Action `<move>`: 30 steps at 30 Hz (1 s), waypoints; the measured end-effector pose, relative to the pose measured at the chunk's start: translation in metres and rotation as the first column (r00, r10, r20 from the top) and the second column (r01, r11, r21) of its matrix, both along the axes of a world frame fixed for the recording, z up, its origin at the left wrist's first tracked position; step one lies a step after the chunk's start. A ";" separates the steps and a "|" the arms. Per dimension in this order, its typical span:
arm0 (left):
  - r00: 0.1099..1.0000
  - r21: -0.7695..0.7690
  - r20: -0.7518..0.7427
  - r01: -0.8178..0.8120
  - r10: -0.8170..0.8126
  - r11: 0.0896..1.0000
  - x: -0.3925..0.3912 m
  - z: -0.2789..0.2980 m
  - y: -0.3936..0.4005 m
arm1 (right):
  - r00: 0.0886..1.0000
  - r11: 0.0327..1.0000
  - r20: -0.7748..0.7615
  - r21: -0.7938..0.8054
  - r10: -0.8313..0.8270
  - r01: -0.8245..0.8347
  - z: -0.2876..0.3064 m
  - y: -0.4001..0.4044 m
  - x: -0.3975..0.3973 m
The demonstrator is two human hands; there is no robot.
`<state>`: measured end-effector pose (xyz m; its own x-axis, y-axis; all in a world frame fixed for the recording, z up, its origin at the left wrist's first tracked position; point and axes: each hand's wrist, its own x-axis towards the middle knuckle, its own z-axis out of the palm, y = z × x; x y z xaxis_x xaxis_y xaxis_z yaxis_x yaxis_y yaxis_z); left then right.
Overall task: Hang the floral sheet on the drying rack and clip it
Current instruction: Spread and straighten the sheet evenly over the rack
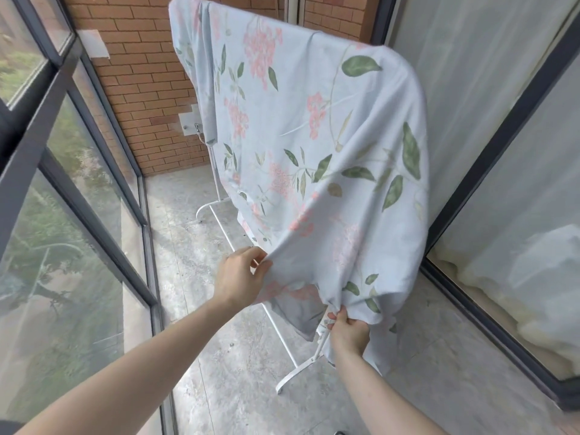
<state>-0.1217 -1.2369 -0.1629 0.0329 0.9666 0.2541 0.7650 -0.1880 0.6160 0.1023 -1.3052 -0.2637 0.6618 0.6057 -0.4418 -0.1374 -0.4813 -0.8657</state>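
A red-brown brick wall (141, 89) closes the far end. Dark-framed glass windows (62, 171) line the left, a grey mottled concrete floor (219, 356) lies below, and pale sheer curtains (489, 98) hang on the right.

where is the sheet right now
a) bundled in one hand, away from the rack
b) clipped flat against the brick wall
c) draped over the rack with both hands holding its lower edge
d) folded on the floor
c: the sheet hangs over the rack, with the left hand and right hand each pinching its lower edge.
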 end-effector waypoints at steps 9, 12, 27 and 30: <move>0.987 -0.171 -0.162 -0.034 0.006 0.985 0.009 -0.036 0.017 | 0.994 0.977 0.031 -0.188 0.106 -0.098 -0.037 0.016 -0.020; 0.983 -0.211 -0.181 -0.064 0.025 0.975 0.008 -0.048 0.031 | 0.991 0.964 0.037 -0.241 0.129 -0.117 -0.051 0.030 -0.029; 0.977 -0.332 -0.213 -0.045 -0.028 0.942 0.013 -0.119 0.038 | 0.945 0.808 -0.011 -0.516 0.326 -0.285 -0.124 0.046 -0.017; 0.982 -0.320 -0.187 -0.041 -0.020 0.947 0.010 -0.114 0.034 | 0.964 0.876 -0.073 -0.404 0.256 -0.264 -0.107 0.044 -0.018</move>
<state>-0.1121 -1.2028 -0.2771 0.0391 0.9961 -0.0793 0.8722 0.0047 0.4891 0.0847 -1.2616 -0.3708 0.4956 0.5192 -0.6963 0.0284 -0.8109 -0.5844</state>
